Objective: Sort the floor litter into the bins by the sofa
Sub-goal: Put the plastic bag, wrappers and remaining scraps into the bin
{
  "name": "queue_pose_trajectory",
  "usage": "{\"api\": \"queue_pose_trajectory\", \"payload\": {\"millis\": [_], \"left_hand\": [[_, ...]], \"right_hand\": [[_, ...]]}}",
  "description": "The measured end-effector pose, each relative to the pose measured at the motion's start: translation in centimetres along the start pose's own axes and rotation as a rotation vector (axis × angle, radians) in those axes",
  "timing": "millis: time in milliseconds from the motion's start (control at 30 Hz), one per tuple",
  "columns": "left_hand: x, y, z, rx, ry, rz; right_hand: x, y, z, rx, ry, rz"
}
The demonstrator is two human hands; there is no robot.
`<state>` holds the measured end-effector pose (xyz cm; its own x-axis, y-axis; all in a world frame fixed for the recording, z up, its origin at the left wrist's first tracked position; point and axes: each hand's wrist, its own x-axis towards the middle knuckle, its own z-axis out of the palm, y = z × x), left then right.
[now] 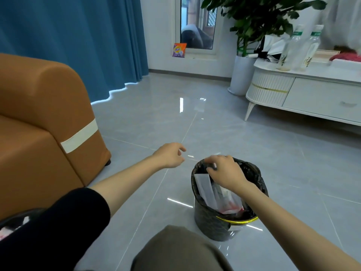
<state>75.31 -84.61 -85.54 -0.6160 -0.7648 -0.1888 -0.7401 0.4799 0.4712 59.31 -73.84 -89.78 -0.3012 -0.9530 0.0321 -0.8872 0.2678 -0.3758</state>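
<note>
From the head view, a small round bin (213,227) with a black liner (252,173) stands on the grey tiled floor (214,124), near the person and a little to the right of the brown sofa (39,114). The right hand (224,173) is over the far left part of its rim. Its fingers are bent down onto the liner. If the grip is clamped on the liner edge, on a small dark piece, or on nothing, I cannot tell.

The left hand (170,155) hovers above the floor, to the left of the bin and apart from it. Its grip is loose, with fingers only lightly curled and nothing between them.

Inside the bin there are already white papers (205,188) and something red and white, so I judge that part of the sorting is done. At the near left edge, half hidden by the black sleeve, is what seems to be a second bin (11,225), with white and pink things in it.

The tiles around the bin show no litter. Far away, an orange and purple packet (179,50) leans by the window. If it counts as litter, it is still to collect. Two clear bottles (291,49) stand on the white cabinet (322,94) at the right, not on the floor. By my judgement the task is close to its end.
</note>
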Motion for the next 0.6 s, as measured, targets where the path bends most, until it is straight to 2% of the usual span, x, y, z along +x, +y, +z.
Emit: {"api": "queue_pose_trajectory", "payload": {"millis": [167,300,467,600], "left_hand": [[0.9,-3.3,-2.3,-0.161,0.114,-0.026],[2.7,-8.2,-2.8,-0.277,0.156,-0.058],[6.6,-15.0,-3.6,-0.362,0.155,-0.135],[7.6,-17.7,-6.2,-0.474,0.098,-0.243]], "right_hand": [[2.8,-3.5,-0.2,0.249,0.056,-0.005],[6.7,-6.0,1.9,0.312,0.056,-0.007],[12.8,-8.9,5.9,0.354,-0.027,0.040],[16.1,-11.5,5.1,0.397,-0.115,0.096]]}}
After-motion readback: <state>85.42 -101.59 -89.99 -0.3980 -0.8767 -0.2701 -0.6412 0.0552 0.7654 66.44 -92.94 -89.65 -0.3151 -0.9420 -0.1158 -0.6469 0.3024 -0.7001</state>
